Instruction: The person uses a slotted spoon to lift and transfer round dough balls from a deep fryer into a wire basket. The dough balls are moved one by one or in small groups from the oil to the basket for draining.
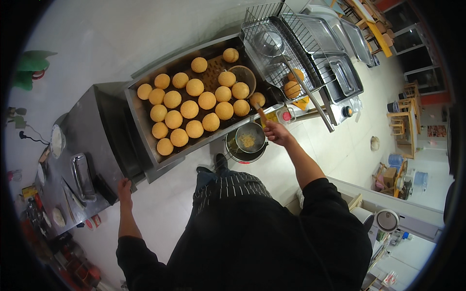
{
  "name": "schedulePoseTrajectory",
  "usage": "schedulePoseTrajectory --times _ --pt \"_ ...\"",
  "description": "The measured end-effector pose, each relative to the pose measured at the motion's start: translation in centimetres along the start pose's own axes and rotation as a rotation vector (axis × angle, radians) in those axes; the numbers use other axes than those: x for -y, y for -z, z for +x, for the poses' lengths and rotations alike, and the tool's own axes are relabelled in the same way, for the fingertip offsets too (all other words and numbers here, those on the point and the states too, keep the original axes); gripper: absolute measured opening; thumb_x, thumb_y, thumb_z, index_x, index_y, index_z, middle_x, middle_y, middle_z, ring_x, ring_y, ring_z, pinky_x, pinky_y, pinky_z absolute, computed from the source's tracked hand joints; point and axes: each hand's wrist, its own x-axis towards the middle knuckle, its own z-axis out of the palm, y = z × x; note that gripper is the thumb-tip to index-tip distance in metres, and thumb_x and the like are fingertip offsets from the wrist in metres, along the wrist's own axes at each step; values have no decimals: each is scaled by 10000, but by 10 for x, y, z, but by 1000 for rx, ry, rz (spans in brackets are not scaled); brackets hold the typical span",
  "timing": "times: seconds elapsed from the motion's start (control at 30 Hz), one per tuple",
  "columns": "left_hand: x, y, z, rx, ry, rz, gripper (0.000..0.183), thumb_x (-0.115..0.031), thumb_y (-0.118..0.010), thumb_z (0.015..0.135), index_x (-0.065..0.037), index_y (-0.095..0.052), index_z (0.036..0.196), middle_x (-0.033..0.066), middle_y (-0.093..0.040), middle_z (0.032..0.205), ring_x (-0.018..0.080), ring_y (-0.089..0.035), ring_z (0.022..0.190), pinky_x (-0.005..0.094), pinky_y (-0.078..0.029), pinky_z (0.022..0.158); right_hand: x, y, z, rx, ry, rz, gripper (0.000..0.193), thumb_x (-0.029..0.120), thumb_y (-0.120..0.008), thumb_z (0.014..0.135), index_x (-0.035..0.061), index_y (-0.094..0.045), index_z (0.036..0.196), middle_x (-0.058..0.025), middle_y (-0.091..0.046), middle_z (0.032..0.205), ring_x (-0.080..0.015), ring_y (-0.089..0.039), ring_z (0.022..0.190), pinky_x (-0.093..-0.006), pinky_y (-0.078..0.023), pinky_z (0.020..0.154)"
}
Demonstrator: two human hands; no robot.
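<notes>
My right hand (277, 133) is closed round the wooden handle of a round skimmer (247, 73). The skimmer's head lies among golden-brown fried balls (207, 101) at the right end of a long steel fryer (141, 121). Many balls float in the dark oil, and one ball (257, 99) sits beside the handle. On the left, my left hand (124, 188) rests against the edge of the steel counter (109, 160), its fingers partly extended and holding nothing I can see.
Right of the fryer stands a wire basket rack (272, 34) with two balls (292, 89) in it. Below the fryer, a sieve with crumbs (247, 138) sits over a pot on the floor. A steel tray (83, 177) and a white bowl (57, 141) occupy the left counter.
</notes>
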Motion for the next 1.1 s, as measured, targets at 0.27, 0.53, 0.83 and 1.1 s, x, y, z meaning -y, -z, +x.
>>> schedulePoseTrajectory --times 0.27,0.53,0.83,1.1 --pt "4 1 4 29 -54 11 257 -211 -629 894 -132 -577 1133 -26 -545 983 104 -480 849 281 -367 720 -39 -104 28 100 -124 264 198 203 -466 1009 141 -351 860 46 -330 680 -45 -271 497 -169 -200 369" --pt "5 1 7 26 -55 6 264 -207 -622 893 -140 -572 1144 -25 -543 994 110 -475 859 286 -369 727 -86 -201 -5 -87 321 -450 118 195 -496 972 92 -439 976 3 -455 709 -93 -418 495 -258 -358 409" --pt "6 2 6 -28 -13 6 237 -138 -635 873 -87 -590 1100 4 -553 986 125 -500 919 266 -398 797 -86 -185 -11 -146 848 -1003 263 239 -534 939 12 -519 1070 -170 -595 792 -306 -589 732 -424 -471 692" --pt "-1 1 4 32 24 24 257 -198 -629 889 -146 -572 1134 -32 -512 967 100 -456 853 281 -358 733 -13 -67 -74 -490 711 -1418 269 215 -520 926 36 -471 1120 -285 -638 856 -479 -611 810 -558 -469 703"
